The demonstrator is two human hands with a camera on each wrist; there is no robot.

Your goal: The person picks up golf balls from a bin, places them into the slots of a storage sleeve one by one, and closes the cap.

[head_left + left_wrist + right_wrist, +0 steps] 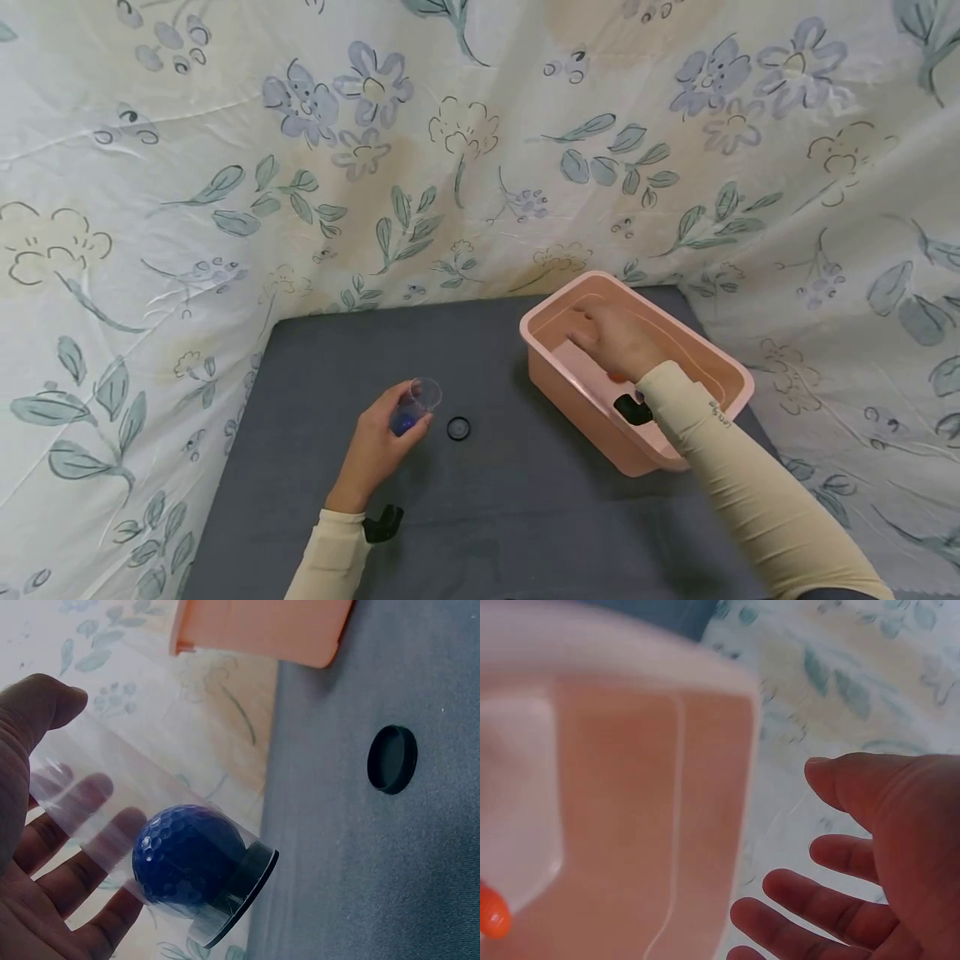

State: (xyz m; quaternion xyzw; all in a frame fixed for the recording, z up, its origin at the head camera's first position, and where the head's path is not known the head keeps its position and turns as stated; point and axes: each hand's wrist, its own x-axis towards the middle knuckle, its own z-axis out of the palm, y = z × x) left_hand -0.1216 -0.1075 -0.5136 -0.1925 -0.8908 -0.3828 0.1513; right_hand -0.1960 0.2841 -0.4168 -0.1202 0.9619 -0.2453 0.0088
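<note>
Clear plastic cup (417, 400), light, thin and slippery, holds a blue ball (187, 853); the left hand (378, 442) wraps its side at the table's nine o'clock. The right hand (618, 342) hangs open-fingered over the pink tub (570, 392) at three o'clock, holding nothing.

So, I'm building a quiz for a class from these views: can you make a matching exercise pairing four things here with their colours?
Things:
1. golf ball
2. tub
3. loose cap
4. table cover

Colours:
A. black
B. grey
C. blue
D. pink

Pairs: 1-C, 2-D, 3-A, 4-B.

The ball sits in the clear tube held by the left hand; the right hand is over the tub.
</note>
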